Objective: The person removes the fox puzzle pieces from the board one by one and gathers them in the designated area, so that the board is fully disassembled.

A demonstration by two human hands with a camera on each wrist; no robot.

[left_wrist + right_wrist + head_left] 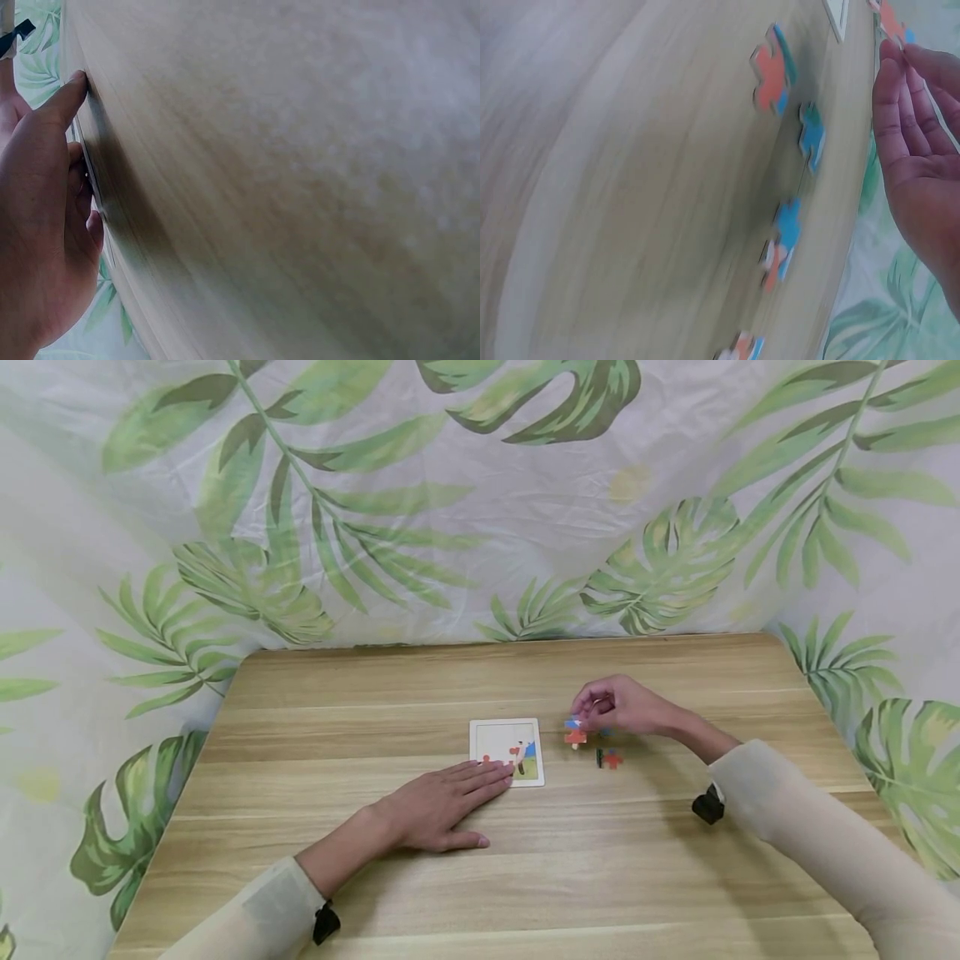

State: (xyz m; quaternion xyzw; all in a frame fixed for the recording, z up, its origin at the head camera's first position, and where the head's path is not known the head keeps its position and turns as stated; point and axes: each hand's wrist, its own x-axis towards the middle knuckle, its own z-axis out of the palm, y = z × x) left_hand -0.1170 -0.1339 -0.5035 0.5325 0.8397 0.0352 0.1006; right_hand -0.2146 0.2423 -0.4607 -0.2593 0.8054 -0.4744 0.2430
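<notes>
A small square puzzle board (480,727) with a white frame lies on the table, part of its picture filled in at the lower right. My left hand (446,806) rests flat on the board's lower left part, fingers straight and thumb spread on the wood, hiding that corner. To the right of the board, my right hand (618,706) pinches a red, blue and white puzzle piece (575,737) between thumb and fingertips, held above the table. In the right wrist view, the held puzzle piece (889,20) shows beyond the fingertips.
Below the right hand lies a loose red puzzle piece (612,761) with a dark edge. The right wrist view shows further loose pieces, including a blue-green one (811,136) and a blue one (787,229). A leaf-patterned cloth (420,527) hangs behind the wooden table (360,710).
</notes>
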